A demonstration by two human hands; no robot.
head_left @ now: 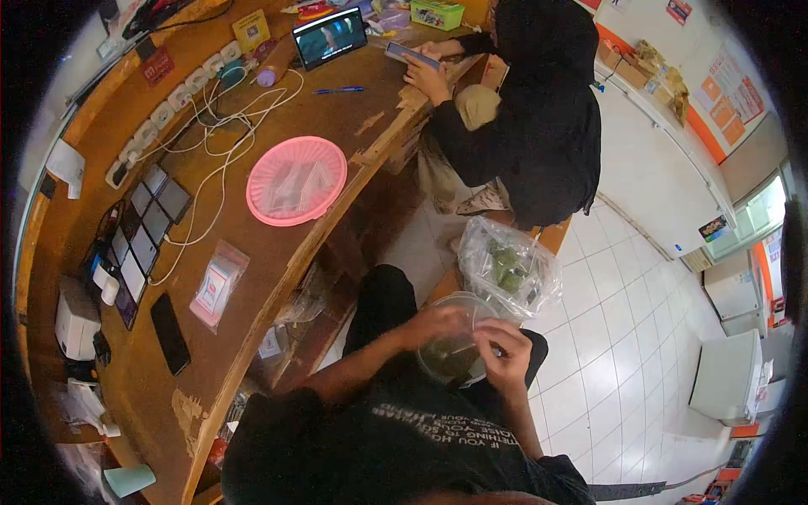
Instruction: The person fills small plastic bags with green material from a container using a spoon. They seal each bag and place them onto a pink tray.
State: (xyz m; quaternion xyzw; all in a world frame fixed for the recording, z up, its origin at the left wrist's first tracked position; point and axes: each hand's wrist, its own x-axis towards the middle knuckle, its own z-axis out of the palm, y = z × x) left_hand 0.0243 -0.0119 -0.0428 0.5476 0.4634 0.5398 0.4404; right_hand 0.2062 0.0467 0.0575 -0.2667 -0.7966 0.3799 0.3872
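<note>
A round clear plastic tub (pixel 444 370) with something dark green in it rests on my lap. My left hand (pixel 439 326) is over the tub's far left rim, smeared by motion, so its fingers do not show clearly. Over the right side of the tub, my right hand (pixel 503 349) is closed in a pinch with the fingertips together. What it pinches, if anything, is too small to make out. Just beyond my hands lies a large clear plastic bag (pixel 539 273) with green pieces (pixel 507 268) inside.
On the wooden desk (pixel 252 269) at left are a pink plate (pixel 258 198) with clear plastic bags (pixel 295 187), a packet (pixel 219 286), phones (pixel 171 332), cables and a screen (pixel 330 38). Another person in black (pixel 539 109) sits ahead, holding a phone (pixel 412 55).
</note>
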